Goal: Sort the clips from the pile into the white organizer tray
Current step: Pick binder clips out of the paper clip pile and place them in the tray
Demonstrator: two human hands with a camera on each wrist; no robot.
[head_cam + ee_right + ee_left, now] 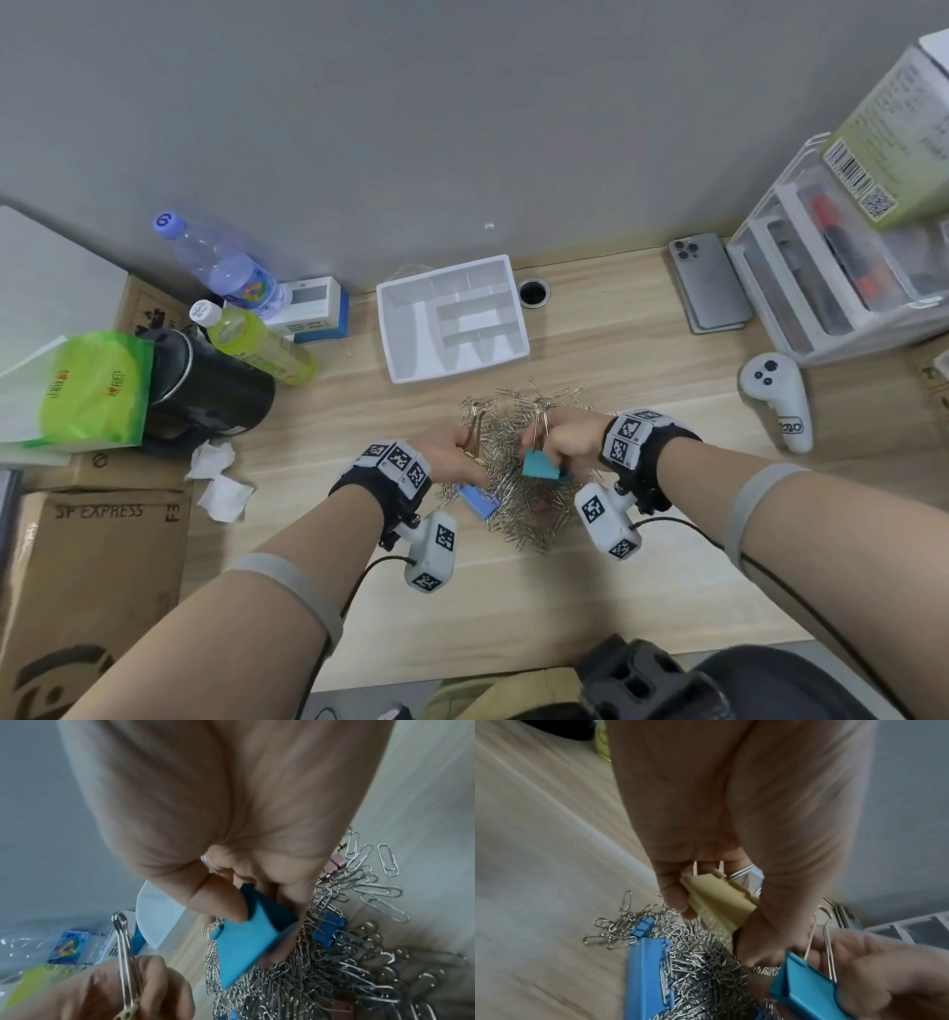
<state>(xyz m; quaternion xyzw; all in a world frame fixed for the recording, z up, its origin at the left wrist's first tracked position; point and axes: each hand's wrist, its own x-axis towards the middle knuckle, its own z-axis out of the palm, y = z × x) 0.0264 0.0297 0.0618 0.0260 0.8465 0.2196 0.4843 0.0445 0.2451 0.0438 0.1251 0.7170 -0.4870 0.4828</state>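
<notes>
I have the pile of clips [513, 462] in the middle of the counter [642, 591], with the organizer tray [452, 321] just behind it against the wall. My left hand [457, 455] and right hand [562, 442] sit over the pile. Bottles [257, 342] stand left of the tray; a phone [711, 285] and drawer unit [832, 277] lie to its right.

Lighting is soft, even and fairly bright, with faint shadows on the desk [590, 591]. The head view bows strongly at its edges. Both wrist views are motion-blurred and grainy, backgrounds unfocused
</notes>
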